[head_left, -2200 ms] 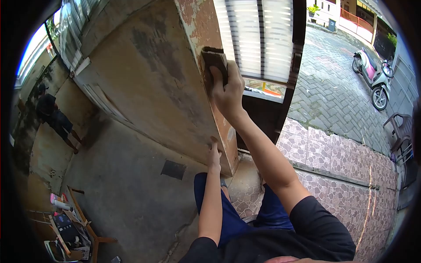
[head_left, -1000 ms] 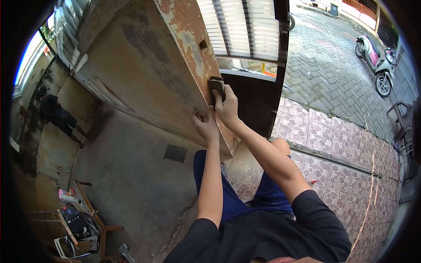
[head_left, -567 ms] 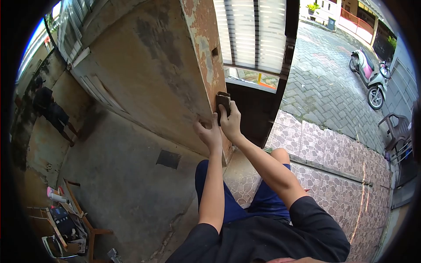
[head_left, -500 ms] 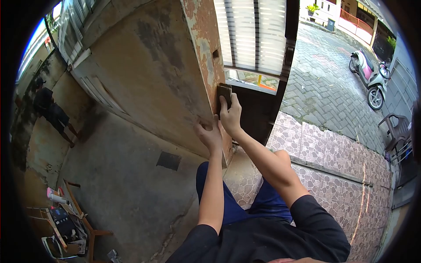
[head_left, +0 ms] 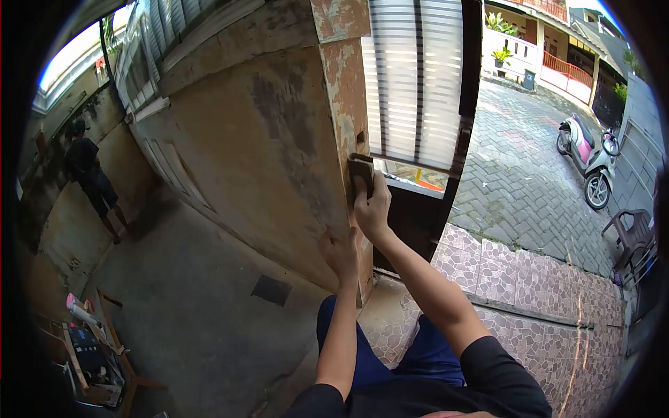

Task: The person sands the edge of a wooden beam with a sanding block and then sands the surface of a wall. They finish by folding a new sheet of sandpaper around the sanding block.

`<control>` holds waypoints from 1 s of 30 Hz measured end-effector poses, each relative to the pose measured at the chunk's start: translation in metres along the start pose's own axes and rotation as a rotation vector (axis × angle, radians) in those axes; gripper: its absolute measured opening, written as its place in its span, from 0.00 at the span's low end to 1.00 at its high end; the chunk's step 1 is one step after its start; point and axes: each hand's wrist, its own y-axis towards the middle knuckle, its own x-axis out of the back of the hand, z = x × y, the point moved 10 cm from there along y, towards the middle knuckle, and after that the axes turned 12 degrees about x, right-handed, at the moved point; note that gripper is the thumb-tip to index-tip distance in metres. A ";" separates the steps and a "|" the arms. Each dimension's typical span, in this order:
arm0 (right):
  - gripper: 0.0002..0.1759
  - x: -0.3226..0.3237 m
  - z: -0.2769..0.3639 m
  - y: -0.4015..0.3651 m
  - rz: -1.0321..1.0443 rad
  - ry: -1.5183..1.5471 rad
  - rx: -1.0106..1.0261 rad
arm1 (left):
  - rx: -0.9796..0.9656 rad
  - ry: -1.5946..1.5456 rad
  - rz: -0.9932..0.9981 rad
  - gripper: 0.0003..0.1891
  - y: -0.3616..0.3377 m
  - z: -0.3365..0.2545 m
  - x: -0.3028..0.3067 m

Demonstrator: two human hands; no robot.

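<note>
A dark, flat block [head_left: 361, 174] is pressed against the narrow end face of the wall [head_left: 346, 104], where the paint is peeling. My right hand [head_left: 373, 209] is wrapped round the block, thumb on its near side. Lower down, my left hand [head_left: 340, 254] rests at the wall's corner, its fingers spread against the surface and one finger pointing up along the edge. Nothing shows in my left hand. The block hides the patch of wall behind it.
A metal gate [head_left: 417, 83] adjoins the wall on the right. A scooter [head_left: 585, 157] and a plastic chair [head_left: 631, 237] stand farther right. Another person [head_left: 89, 171] stands at the far left, above a wooden table frame [head_left: 111, 334] with items. A dark floor patch [head_left: 272, 290] lies below the wall.
The view has tilted upward, so the wall and gate appear lower. My right hand still holds the block against the wall, and my left hand remains at the corner below it.
</note>
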 end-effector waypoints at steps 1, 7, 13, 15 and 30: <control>0.08 -0.002 -0.013 0.024 -0.016 -0.072 0.001 | 0.009 0.012 0.004 0.39 -0.002 0.005 0.000; 0.10 -0.004 -0.021 0.051 -0.010 0.008 -0.147 | 0.076 0.140 -0.111 0.35 0.005 0.002 0.013; 0.10 0.012 -0.019 -0.038 0.225 0.109 -0.208 | -0.091 0.042 -0.328 0.24 0.027 -0.081 0.031; 0.16 0.018 -0.011 0.006 0.093 0.137 -0.195 | -0.348 -0.023 -0.361 0.19 0.041 -0.164 0.042; 0.22 -0.019 0.106 0.300 -0.062 0.213 0.412 | -1.331 -0.034 -0.298 0.13 0.121 -0.485 0.036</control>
